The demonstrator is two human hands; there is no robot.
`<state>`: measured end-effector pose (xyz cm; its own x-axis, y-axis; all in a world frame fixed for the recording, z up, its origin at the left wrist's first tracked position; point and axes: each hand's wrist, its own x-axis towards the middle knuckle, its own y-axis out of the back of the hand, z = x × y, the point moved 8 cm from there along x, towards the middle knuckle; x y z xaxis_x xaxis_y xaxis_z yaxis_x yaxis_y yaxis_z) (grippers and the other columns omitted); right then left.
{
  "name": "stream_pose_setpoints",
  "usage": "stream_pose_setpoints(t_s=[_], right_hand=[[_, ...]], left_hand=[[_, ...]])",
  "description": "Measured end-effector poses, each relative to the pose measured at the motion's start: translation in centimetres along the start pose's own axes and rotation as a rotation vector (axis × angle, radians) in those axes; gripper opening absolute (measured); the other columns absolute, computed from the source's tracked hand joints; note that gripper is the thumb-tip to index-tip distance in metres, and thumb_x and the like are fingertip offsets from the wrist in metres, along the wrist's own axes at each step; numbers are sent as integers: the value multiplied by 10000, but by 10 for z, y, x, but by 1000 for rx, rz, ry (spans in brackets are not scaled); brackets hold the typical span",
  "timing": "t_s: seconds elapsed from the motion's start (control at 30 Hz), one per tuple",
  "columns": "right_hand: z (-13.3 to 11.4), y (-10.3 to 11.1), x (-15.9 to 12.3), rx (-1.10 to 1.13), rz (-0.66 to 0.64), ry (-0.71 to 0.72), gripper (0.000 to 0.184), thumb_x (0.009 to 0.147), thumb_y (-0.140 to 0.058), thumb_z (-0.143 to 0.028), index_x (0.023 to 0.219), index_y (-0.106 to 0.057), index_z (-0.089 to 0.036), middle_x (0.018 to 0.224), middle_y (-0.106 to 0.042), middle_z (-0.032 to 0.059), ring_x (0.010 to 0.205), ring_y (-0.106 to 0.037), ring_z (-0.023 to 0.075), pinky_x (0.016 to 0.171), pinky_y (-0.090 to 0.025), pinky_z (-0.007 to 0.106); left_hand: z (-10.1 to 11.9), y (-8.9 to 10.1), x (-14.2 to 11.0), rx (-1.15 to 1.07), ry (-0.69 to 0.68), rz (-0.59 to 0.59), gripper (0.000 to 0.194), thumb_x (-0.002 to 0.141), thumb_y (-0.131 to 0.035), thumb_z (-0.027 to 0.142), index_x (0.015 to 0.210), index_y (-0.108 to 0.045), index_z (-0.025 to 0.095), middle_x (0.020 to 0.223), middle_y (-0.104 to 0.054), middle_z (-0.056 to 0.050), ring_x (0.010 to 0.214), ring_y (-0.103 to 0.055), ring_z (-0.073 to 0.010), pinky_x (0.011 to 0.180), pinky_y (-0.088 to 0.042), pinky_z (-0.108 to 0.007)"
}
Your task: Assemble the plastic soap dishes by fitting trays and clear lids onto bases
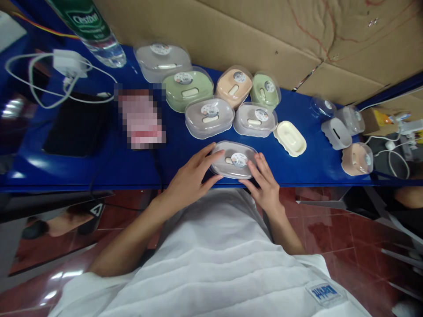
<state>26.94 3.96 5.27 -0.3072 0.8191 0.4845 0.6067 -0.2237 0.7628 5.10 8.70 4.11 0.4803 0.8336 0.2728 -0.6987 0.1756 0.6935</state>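
A grey soap box point(234, 169) with a clear lid and a round label lies near the front edge of the blue table. My left hand point(194, 171) grips its left end, with the thumb at the near side and fingers over the lid. At the right end, my right hand point(264, 182) holds the box, its fingertips on the lid beside the label. Just beyond stand another grey soap box point(210, 125) and a grey one point(255, 127) to its right. A cream soap tray point(291, 137) rests to the right of them.
Behind are a green soap box point(175, 99), a peach one point(228, 94) and a small green one point(263, 103). A water bottle point(99, 39), white charger point(68, 61) and blurred-out pink item point(140, 116) are at left. Box parts point(337, 134) stand right; cardboard point(231, 35) lines the back.
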Motion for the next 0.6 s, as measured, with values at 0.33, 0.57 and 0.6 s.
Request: stream_pose_setpoints(t_s=[0.33, 0.57, 0.6], right_hand=[[7, 9, 19, 80, -132, -62, 863, 964, -834, -436, 1718, -416, -394, 1795, -382, 96, 1611, -466, 350, 1301, -464, 525], [104, 120, 39, -284, 343, -191, 885, 953, -791, -609, 1687, -458, -243, 1703, -487, 185, 1622, -426, 398, 1322, -368, 634], [130, 129, 46, -346, 329, -251, 876, 968, -759, -630, 1681, -463, -216, 1712, -465, 201, 1635, -400, 396, 1325, -360, 624]], left_hand=[[2, 1, -3, -31, -49, 33, 726, 1075, -682, 401, 1706, -346, 279, 1763, -422, -161, 1609, -471, -320, 1273, -491, -505], [3, 0, -1, -23, -24, -7, 650, 1096, -626, 393, 1689, -386, 277, 1765, -422, -160, 1591, -498, -318, 1262, -500, -536], [3, -1, -1, 0, -33, -12, 602, 1103, -611, 393, 1665, -434, 267, 1741, -462, -154, 1571, -525, -313, 1259, -504, -534]])
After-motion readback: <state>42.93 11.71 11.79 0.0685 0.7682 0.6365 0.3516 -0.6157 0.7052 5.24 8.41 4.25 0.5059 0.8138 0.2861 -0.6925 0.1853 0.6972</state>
